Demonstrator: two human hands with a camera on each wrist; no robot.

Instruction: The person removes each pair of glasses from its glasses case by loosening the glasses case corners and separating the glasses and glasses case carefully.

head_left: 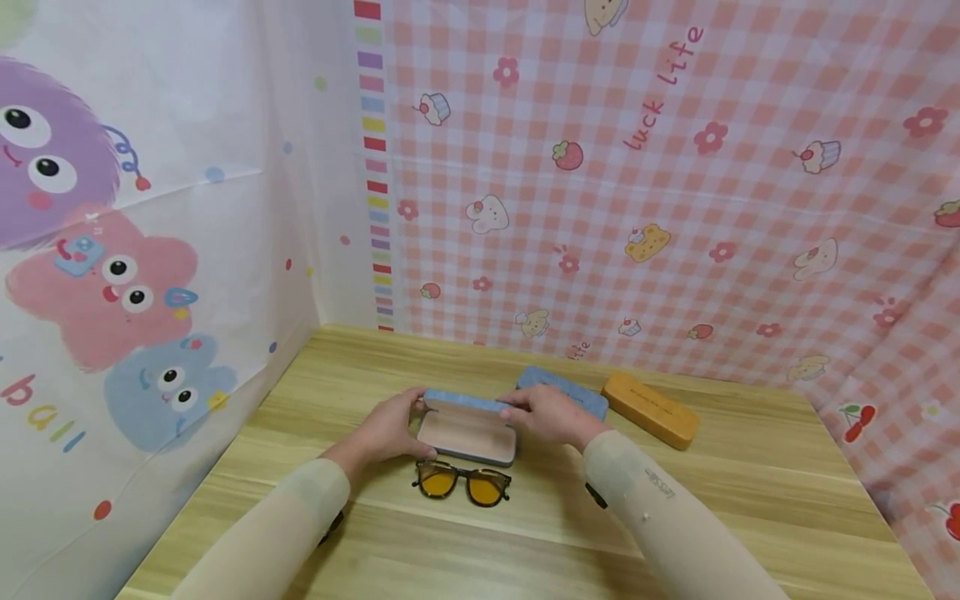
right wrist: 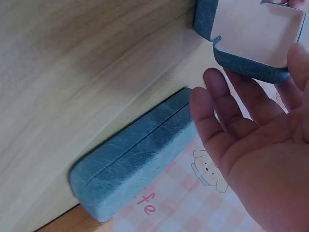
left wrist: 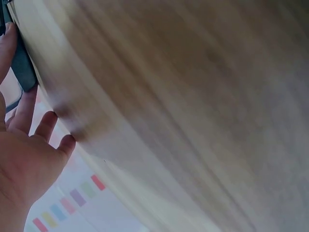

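Observation:
A blue glasses case (head_left: 468,433) lies with its lid raised on the wooden table, its pale lining showing and no glasses inside. My left hand (head_left: 386,432) grips the case's left end, thumb at the front rim and fingers behind. At the right end, my right hand (head_left: 551,414) holds the raised lid; the right wrist view has the thumb inside the lid (right wrist: 256,34) and fingers on its outer side. In front of the case sit glasses (head_left: 463,483) with dark frames and orange lenses. Only a corner of the case (left wrist: 23,63) enters the left wrist view.
Behind my right hand lies a second blue case (head_left: 562,390), closed, also large in the right wrist view. An orange-yellow case (head_left: 651,410) lies to its right. A pink checked cloth (head_left: 600,208) hangs along the table's back edge, and a printed white sheet (head_left: 225,275) hangs at left.

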